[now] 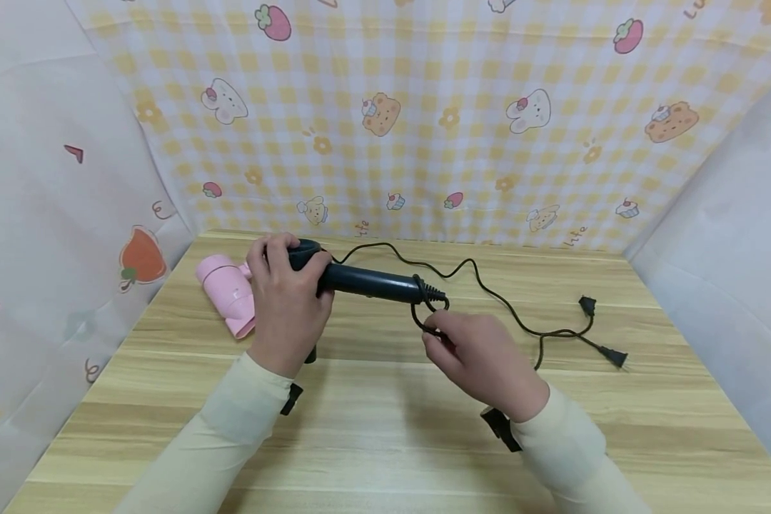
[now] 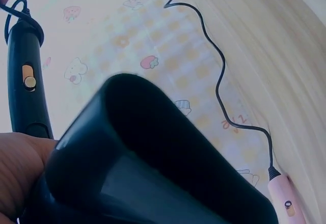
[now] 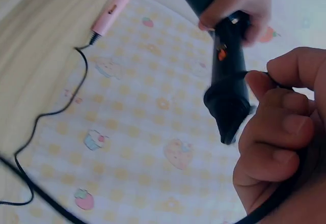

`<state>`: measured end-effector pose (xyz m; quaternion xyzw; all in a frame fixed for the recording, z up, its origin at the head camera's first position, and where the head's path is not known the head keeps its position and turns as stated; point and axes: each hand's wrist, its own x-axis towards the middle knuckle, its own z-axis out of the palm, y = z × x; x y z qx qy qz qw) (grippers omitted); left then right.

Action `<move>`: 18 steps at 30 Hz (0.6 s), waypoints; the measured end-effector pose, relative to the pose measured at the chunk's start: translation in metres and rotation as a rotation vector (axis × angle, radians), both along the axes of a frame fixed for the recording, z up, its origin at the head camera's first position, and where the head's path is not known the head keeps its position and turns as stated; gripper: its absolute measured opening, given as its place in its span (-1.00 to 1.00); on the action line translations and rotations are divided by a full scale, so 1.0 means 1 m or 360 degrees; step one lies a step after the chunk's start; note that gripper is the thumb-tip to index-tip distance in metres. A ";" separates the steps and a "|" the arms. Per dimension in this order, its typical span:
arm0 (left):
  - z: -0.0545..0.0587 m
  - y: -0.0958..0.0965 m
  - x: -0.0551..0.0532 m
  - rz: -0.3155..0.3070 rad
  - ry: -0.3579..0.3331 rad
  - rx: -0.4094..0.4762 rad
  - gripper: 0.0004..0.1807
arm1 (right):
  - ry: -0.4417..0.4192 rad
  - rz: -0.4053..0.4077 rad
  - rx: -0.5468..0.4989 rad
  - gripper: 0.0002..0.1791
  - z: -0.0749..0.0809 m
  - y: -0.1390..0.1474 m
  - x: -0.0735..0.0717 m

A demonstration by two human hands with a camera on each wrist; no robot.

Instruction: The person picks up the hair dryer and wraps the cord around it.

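A dark hair dryer (image 1: 379, 283) is held above the table, its handle pointing right. My left hand (image 1: 285, 300) grips it where the handle meets the body; the wide nozzle (image 2: 153, 173) fills the lower part of the left wrist view. Its black cord (image 3: 226, 89) loops round the handle near the cord end. Just below that end, my right hand (image 1: 482, 357) pinches the cord between thumb and curled fingers, as the right wrist view also shows. Left of my left hand, a pink hair dryer (image 1: 228, 289) lies on the table, partly hidden behind that hand.
The pink dryer's thin black cord (image 1: 450, 275) snakes along the back of the wooden table (image 1: 385, 428). Two black plugs, one upper (image 1: 587, 305) and one lower (image 1: 613, 357), lie at the right, where cords cross. A checked cloth (image 1: 385, 164) hangs behind the table.
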<state>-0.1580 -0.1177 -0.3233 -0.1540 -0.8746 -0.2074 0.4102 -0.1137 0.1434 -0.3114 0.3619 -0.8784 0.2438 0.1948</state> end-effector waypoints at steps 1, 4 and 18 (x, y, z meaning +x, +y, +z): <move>0.000 0.000 0.000 -0.0004 -0.0001 -0.0008 -0.68 | 0.0007 0.0008 -0.0015 -0.89 0.003 0.001 0.000; 0.000 0.001 0.002 -0.0013 -0.0002 -0.0041 -0.67 | 0.0005 0.0026 -0.0055 -0.88 0.011 0.004 -0.003; 0.008 0.002 0.008 -0.0043 0.0084 -0.0074 -0.73 | -0.0035 0.0031 -0.0274 -0.82 0.035 0.014 -0.024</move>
